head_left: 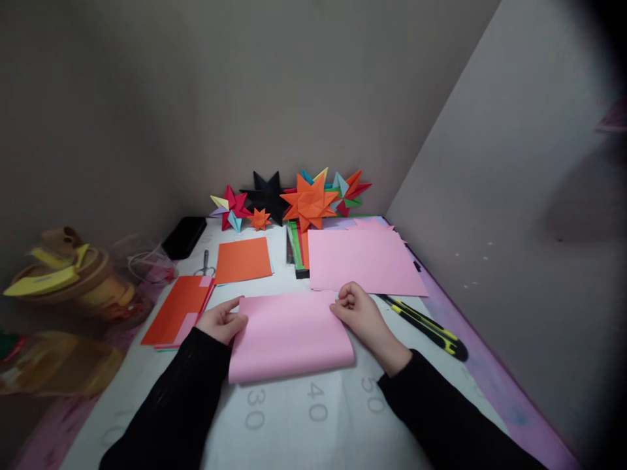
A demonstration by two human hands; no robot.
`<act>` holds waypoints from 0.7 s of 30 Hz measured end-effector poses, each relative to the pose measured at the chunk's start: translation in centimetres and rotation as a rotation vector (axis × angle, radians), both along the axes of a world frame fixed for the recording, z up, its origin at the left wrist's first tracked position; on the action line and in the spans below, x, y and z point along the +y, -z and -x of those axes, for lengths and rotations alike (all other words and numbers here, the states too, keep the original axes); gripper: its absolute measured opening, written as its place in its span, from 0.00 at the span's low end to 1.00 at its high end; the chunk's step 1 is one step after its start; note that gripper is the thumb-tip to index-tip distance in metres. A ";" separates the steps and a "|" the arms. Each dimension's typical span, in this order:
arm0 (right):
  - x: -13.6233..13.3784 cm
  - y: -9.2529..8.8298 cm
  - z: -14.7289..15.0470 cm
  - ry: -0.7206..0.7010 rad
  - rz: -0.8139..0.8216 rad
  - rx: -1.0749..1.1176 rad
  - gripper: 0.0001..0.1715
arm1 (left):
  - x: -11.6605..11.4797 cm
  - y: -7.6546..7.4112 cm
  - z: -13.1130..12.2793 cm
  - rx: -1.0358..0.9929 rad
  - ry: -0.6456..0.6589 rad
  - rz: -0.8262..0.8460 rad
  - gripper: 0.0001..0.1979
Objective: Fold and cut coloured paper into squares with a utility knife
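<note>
The left hand (223, 321) pinches the left corner of a loosely doubled pink sheet (289, 339) on the numbered white mat (289, 447); the right hand (360, 316) grips its right corner. Edges should align squarely before the rounded bend is creased.

I note a large orange star (310, 201) just above frame centre; scissors (206, 262) and a black flat object (184, 237) left of centre; yellow-black cutter (427, 328), lower right.
</note>
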State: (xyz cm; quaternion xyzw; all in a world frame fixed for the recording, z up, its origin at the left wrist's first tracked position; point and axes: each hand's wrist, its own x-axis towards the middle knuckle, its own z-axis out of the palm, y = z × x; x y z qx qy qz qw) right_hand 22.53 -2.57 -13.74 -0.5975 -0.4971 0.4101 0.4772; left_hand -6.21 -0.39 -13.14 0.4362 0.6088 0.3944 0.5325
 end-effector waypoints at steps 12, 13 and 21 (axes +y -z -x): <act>0.2 1.1 -0.4 -0.041 0.008 -0.383 0.07 | 0.6 -0.2 0.3 0.958 0.364 -0.116 0.24; 0.2 1.2 -0.4 -0.054 -0.001 -0.418 0.06 | 0.5 -0.2 0.2 0.975 0.363 -0.120 0.23; 0.2 0.7 -0.5 -0.182 -0.019 -0.627 0.06 | 0.3 -0.2 -0.1 1.050 0.365 -0.119 0.20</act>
